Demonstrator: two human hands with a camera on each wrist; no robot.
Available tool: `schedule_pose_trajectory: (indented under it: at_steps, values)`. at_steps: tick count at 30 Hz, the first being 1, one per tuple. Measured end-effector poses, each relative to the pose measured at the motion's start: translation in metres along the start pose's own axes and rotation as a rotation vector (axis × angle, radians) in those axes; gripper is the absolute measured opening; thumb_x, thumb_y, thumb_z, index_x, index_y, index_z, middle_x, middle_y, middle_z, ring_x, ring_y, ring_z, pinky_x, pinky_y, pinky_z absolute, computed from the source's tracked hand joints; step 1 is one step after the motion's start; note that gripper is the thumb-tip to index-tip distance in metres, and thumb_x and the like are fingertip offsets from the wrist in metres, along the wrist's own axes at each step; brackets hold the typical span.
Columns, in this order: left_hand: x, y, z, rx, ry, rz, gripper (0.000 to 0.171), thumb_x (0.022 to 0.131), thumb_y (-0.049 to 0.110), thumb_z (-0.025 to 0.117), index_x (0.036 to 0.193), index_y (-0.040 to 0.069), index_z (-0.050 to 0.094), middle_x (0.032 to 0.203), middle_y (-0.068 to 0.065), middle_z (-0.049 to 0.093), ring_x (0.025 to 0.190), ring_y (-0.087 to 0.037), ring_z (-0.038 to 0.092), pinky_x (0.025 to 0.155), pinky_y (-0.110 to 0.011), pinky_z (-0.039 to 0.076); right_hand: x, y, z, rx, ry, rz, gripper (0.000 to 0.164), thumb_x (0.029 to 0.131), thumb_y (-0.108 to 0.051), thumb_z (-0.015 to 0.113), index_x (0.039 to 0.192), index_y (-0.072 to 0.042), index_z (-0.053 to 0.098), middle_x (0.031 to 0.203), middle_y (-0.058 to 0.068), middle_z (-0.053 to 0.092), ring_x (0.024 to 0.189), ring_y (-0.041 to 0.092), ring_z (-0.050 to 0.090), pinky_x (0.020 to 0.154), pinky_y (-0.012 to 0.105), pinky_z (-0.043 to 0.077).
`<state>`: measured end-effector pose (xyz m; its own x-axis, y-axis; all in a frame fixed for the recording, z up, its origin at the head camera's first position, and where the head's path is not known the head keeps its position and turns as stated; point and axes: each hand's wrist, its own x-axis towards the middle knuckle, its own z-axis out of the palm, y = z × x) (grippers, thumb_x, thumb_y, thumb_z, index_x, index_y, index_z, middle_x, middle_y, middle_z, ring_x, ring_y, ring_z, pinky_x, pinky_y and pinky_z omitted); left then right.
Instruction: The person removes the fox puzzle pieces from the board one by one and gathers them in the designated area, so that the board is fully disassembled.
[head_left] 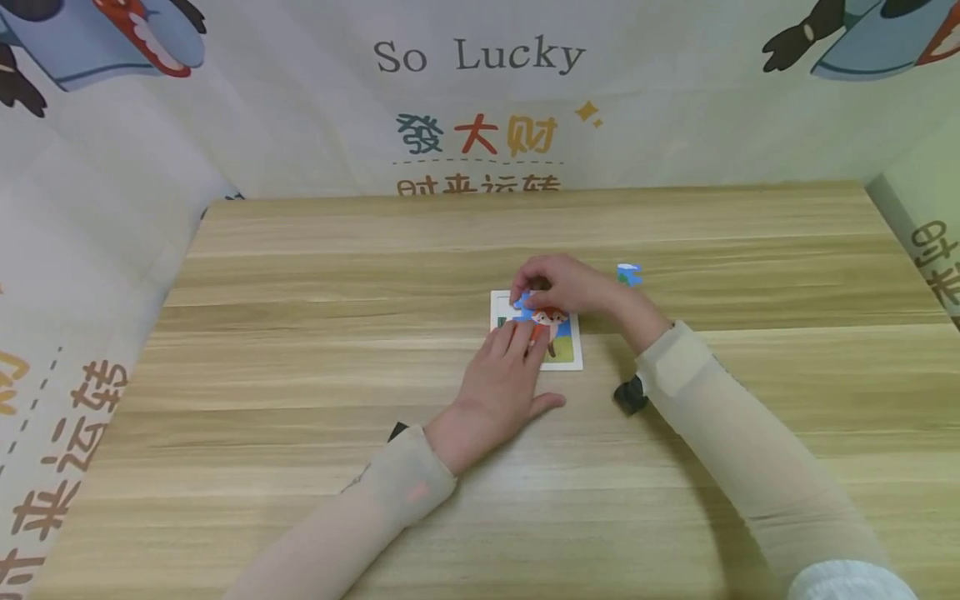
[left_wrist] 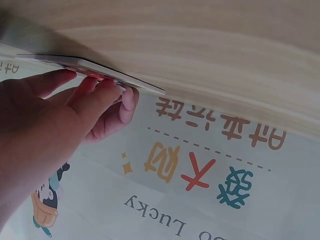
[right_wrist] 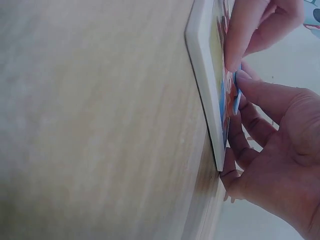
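A small jigsaw puzzle with a white frame [head_left: 577, 343] and a fox picture lies flat on the table. My left hand [head_left: 498, 387] rests its outstretched fingers on the lower left of the picture, thumb spread out over the wood. From the far right my right hand [head_left: 573, 283] reaches over the puzzle's upper part, thumb and fingers pinching a blue puzzle piece [head_left: 522, 307]. In the right wrist view that piece [right_wrist: 237, 102] stands slightly raised and tilted at the picture's surface, between thumb and fingers. The left fingertips are close beside it.
A loose blue and white puzzle piece [head_left: 628, 273] lies on the wooden table [head_left: 337, 275], behind the right wrist. A black wrist camera [head_left: 630, 396] hangs under the right sleeve. A printed cloth [head_left: 300, 100] forms the backdrop behind the table's far edge.
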<state>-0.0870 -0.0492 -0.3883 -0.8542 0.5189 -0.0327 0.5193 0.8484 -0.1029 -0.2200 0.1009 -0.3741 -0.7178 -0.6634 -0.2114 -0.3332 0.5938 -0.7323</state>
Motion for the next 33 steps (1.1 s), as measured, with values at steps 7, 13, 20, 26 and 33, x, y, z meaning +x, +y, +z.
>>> schedule_pose_trajectory:
  at_steps: [7, 13, 20, 26, 33]
  values:
    - [-0.003, 0.0006, 0.0021, -0.016, 0.034, 0.008, 0.089, 0.089, 0.071, 0.053, 0.151, 0.008, 0.038, 0.137, -0.009, 0.044, 0.132, -0.027, 0.04, 0.118, -0.033, 0.035, 0.0013, 0.0001, 0.0008, 0.009, 0.002, 0.027, 0.014, 0.096, -0.002, 0.061, 0.107, -0.005, 0.069, 0.112, 0.011, 0.066, 0.102, 0.024, 0.056, 0.096, 0.038, 0.049]
    - [-0.003, 0.0008, 0.0026, -0.035, -0.024, -0.006, 0.092, 0.09, 0.073, 0.049, 0.154, 0.009, 0.032, 0.147, -0.009, 0.039, 0.139, -0.027, 0.036, 0.121, -0.034, 0.031, 0.0011, 0.0014, -0.0001, 0.015, 0.011, 0.015, 0.016, 0.096, -0.003, 0.062, 0.11, -0.005, 0.07, 0.106, 0.011, 0.068, 0.098, 0.023, 0.059, 0.091, 0.037, 0.05]
    - [-0.0017, 0.0008, 0.0032, -0.036, -0.059, -0.017, 0.093, 0.09, 0.074, 0.046, 0.156, 0.01, 0.03, 0.15, -0.008, 0.037, 0.142, -0.026, 0.034, 0.123, -0.034, 0.028, 0.002, 0.0028, -0.0018, 0.001, 0.057, 0.007, 0.015, 0.095, -0.003, 0.064, 0.108, -0.005, 0.072, 0.104, 0.011, 0.071, 0.095, 0.022, 0.062, 0.091, 0.037, 0.052]
    - [-0.0016, -0.0001, 0.0021, -0.052, -0.064, -0.022, 0.093, 0.09, 0.074, 0.047, 0.156, 0.011, 0.03, 0.148, -0.008, 0.038, 0.141, -0.025, 0.034, 0.123, -0.033, 0.028, 0.0024, 0.0023, -0.0023, 0.026, 0.076, 0.006, 0.014, 0.093, -0.004, 0.066, 0.106, -0.004, 0.072, 0.1, 0.011, 0.071, 0.091, 0.021, 0.061, 0.088, 0.035, 0.051]
    - [-0.0007, 0.0001, -0.0004, -0.109, -0.139, -0.025, 0.097, 0.091, 0.074, 0.046, 0.159, 0.009, 0.022, 0.159, -0.011, 0.03, 0.151, -0.028, 0.025, 0.126, -0.038, 0.024, -0.0004, 0.0049, -0.0052, 0.041, 0.064, 0.058, 0.012, 0.093, -0.011, 0.068, 0.103, -0.004, 0.072, 0.096, 0.009, 0.072, 0.086, 0.018, 0.062, 0.084, 0.03, 0.051]
